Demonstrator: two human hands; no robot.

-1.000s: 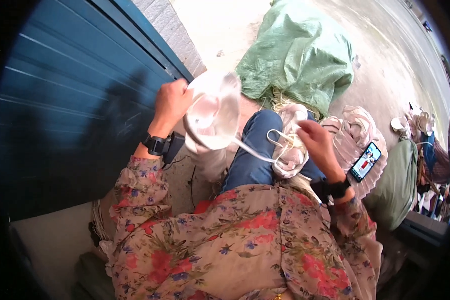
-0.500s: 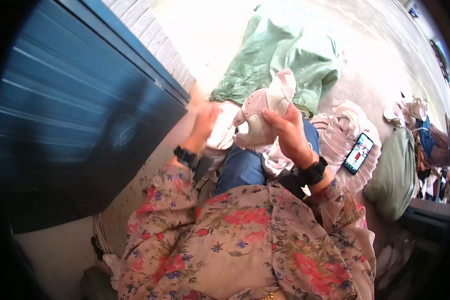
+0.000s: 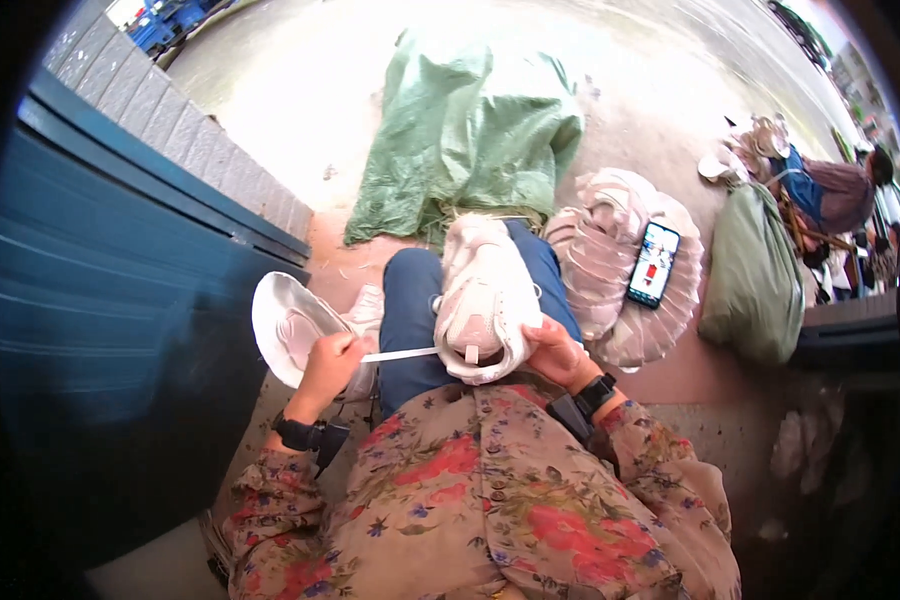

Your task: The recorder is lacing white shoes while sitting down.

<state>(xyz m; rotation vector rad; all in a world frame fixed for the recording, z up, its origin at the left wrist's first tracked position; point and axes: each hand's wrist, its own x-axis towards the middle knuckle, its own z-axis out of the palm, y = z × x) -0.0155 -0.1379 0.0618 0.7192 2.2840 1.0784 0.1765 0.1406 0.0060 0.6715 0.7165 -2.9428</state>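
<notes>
A white and pale pink shoe upper (image 3: 485, 300) rests on my lap between my knees, its ankle opening toward me. My right hand (image 3: 558, 352) grips the right side of that opening, thumb on the rim. My left hand (image 3: 330, 370) is closed on the end of a white lace (image 3: 400, 355), which runs taut to the left side of the shoe upper. Just beyond my left hand is a white, bowl-like piece with a pinkish inside (image 3: 290, 325); whether the hand touches it is unclear. Another white shoe piece (image 3: 366, 305) shows beside my left knee.
A green woven sack (image 3: 460, 140) lies ahead of my knees. On the right, a phone (image 3: 654, 264) lies on a nested pile of pale shoe uppers (image 3: 610, 230). Farther right stand a full green sack (image 3: 755, 280) and a person (image 3: 835, 195). A blue metal door (image 3: 140, 320) stands close on the left.
The shoe upper has come down from the raised right hand onto my lap and turned. My left hand, blurred before, now holds the lace out to the left. The view has shifted.
</notes>
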